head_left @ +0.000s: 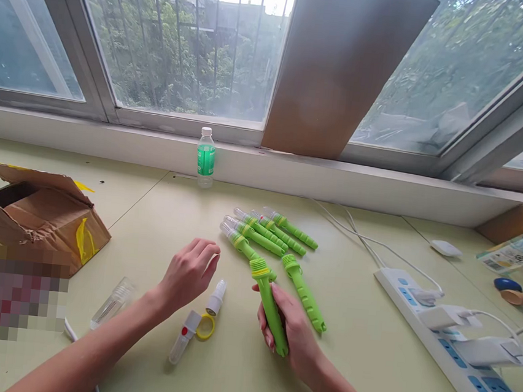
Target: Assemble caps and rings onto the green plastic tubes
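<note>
My right hand (292, 331) is closed around a green plastic handle (269, 300) with a ribbed top and yellow ring, held upright just above the table. My left hand (189, 272) hovers to its left, fingers loosely curled and holding nothing. Below the left hand lie a small white cap (216, 297), a yellow ring (206, 327) and a clear tube with a red dot (184, 335). Another bare green handle (304, 291) lies right of my right hand. Behind it, several assembled green pieces with clear tips (262, 233) lie in a row.
An open cardboard box (33, 211) stands at the left, with a clear plastic cap (113, 302) beside it. A water bottle (206, 158) stands by the window sill. A white power strip (451, 343) with plugs and cables runs along the right.
</note>
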`<state>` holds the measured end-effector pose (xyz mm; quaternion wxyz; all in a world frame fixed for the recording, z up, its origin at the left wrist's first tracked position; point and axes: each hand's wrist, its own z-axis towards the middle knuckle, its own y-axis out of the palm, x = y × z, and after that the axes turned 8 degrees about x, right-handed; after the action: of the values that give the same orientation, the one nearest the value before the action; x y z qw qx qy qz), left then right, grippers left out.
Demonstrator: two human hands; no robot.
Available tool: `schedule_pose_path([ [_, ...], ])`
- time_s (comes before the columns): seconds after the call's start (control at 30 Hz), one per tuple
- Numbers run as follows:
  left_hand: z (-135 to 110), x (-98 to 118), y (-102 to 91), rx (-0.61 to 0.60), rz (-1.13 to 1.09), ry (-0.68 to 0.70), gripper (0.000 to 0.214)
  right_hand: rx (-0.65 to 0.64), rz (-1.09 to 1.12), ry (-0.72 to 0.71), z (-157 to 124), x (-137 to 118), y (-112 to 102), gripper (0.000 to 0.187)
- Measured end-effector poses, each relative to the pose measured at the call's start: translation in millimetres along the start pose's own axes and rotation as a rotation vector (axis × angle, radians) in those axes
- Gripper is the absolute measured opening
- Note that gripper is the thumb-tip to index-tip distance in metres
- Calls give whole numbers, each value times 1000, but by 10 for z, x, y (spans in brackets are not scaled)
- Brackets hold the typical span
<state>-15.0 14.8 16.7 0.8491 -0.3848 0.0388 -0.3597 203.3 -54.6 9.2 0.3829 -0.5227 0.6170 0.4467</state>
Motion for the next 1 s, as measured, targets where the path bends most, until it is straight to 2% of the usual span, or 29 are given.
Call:
schedule_pose_path([
  [0.2, -15, -5, 33, -76, 24, -44, 11, -2, 8, -1, 2, 5, -6, 45],
  [0.47, -75, -58, 112, -183, 154, -149, 30, -3, 1, 2, -5, -5, -8, 43],
  [0.6, -101, -76, 117, -328, 183, -199, 18, -9, 12, 4, 2, 4, -5, 42],
  [0.67, -99, -78, 112, -356, 187, -191, 14, -8, 16, 2, 4, 6, -4, 42],
  [0.8, -75, -61, 100, -299, 169, -162, 13, -4, 15, 5, 3, -1, -4, 42],
  [1.0, -55, -24, 77, -166, 113, -144, 28, -30, 2, -7, -8, -32, -2, 34],
])
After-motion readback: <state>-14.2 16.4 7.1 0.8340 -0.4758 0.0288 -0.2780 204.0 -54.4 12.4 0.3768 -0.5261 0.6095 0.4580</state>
